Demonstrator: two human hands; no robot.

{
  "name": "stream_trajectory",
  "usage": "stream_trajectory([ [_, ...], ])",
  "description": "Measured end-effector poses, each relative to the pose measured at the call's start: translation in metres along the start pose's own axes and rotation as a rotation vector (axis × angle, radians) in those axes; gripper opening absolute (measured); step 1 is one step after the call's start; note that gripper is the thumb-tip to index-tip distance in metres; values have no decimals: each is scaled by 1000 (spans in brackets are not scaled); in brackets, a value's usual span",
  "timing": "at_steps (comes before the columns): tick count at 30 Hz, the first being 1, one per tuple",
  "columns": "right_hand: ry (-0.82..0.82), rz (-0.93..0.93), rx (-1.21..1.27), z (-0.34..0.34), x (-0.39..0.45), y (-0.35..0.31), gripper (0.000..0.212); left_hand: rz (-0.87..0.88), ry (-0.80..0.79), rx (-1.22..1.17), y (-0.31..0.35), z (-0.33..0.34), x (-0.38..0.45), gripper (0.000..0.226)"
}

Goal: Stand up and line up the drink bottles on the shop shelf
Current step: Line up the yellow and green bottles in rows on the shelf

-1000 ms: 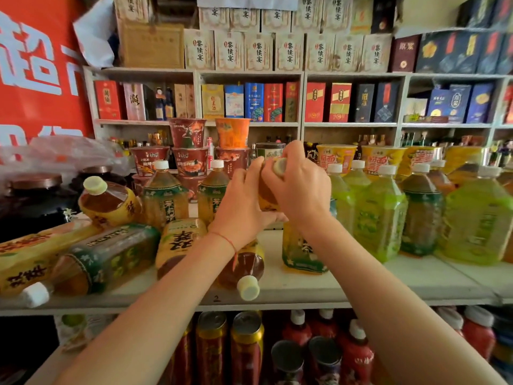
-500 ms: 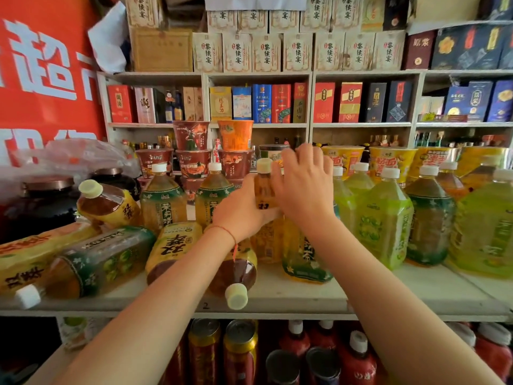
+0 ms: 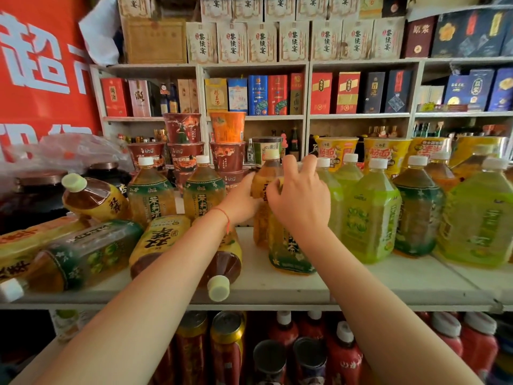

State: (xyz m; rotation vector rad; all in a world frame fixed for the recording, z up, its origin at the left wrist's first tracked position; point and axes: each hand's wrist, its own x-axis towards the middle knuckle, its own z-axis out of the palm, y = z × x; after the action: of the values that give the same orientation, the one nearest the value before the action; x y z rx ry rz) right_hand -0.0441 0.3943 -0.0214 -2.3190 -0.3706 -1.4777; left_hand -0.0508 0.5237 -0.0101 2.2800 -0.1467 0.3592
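Note:
An upright amber tea bottle (image 3: 267, 173) with a pale cap stands mid-shelf. My left hand (image 3: 244, 202) grips its left side. My right hand (image 3: 301, 198) holds its right shoulder, fingers curled over the top. In front of it stands a bottle with a green and yellow label (image 3: 290, 254), its top hidden by my right hand. Several bottles lie on their sides at the left: a green-label one (image 3: 83, 257), a yellow-label one (image 3: 159, 243), and one with its cap toward the front (image 3: 222, 266). Another bottle (image 3: 94, 198) leans. Green bottles (image 3: 369, 215) stand in rows at the right.
The shelf board (image 3: 361, 290) has bare space along its front right. Stacked noodle cups (image 3: 183, 129) and yellow cups (image 3: 336, 151) stand behind the bottles. Dark jars (image 3: 36, 195) sit far left. Red bottles (image 3: 344, 354) and cans (image 3: 227, 345) fill the shelf below.
The amber bottle, held high by its cap a second ago, has come down upright onto the shelf. Both hands have slid from the cap down to its shoulders.

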Motion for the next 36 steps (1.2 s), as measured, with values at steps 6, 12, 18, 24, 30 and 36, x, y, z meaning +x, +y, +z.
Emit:
stream_trajectory([
  [6,15,-133,-100,2,-18,-10,37,51,40,284,-13,-28,-30,39],
  [12,-740,-276,693,-28,-38,-54,47,12,-20,508,-48,-74,-61,26],
  [18,-1118,-484,340,-25,-61,-64,117,-29,-59,485,-78,-85,-74,31],
  [24,-829,-481,357,-18,-94,-54,103,-18,-76,433,-83,-87,-74,35],
  [30,-656,-491,383,-15,-85,-59,90,-32,-109,387,-83,-87,-76,55],
  [36,-422,-145,454,-34,-28,-89,55,-8,-99,341,-81,-87,-78,48],
])
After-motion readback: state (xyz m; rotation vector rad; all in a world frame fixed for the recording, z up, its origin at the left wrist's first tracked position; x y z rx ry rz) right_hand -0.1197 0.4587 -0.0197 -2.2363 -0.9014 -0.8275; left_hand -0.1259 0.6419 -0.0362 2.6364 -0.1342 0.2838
